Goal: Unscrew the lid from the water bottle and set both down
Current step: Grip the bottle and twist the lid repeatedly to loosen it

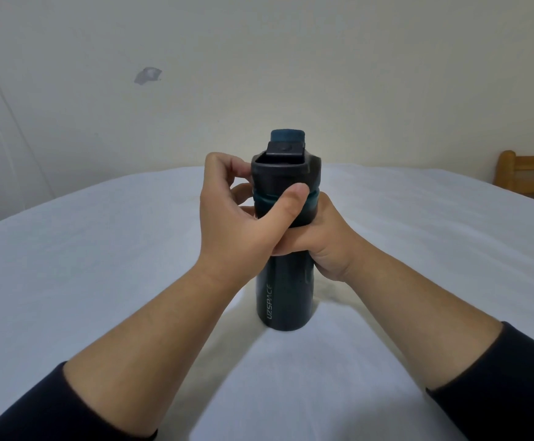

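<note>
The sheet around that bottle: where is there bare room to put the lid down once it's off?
Bare white sheet lies left of the bottle, out to the wall, and more lies right of it toward the wooden chair. The middle is crowded: the left hand grips the lid, the right hand wraps the bottle, and both forearms cross the near sheet.

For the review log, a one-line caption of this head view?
Left hand grips the lid while right hand steadies the upright dark water bottle on the white sheet.

a white-sheeted bed (100,265) — one dark water bottle (283,300) standing upright on it.
</note>
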The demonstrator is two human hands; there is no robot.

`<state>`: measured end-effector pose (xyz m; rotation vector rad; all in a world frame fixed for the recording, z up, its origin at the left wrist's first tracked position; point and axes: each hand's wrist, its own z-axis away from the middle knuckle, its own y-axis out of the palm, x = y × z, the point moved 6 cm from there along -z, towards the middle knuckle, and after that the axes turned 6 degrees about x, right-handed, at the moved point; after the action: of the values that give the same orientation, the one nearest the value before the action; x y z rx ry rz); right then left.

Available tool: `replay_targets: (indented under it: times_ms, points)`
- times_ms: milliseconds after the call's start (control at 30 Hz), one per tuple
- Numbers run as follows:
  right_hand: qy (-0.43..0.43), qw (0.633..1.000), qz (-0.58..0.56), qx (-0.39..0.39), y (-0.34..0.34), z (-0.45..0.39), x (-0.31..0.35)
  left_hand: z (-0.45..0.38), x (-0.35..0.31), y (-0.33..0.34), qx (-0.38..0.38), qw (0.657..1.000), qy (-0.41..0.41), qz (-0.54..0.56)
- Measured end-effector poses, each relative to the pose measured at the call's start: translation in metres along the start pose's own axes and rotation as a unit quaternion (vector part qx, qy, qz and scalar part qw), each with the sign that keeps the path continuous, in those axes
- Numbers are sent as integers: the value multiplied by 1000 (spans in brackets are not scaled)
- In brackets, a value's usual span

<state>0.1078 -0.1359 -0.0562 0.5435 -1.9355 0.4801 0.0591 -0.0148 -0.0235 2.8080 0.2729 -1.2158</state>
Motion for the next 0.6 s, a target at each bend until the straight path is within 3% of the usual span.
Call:
replay_targets:
  times_ms: [600]
  points:
    - [-8, 1000, -2, 7, 2, 0, 2, -1, 0, 11, 17, 995, -92, -23]
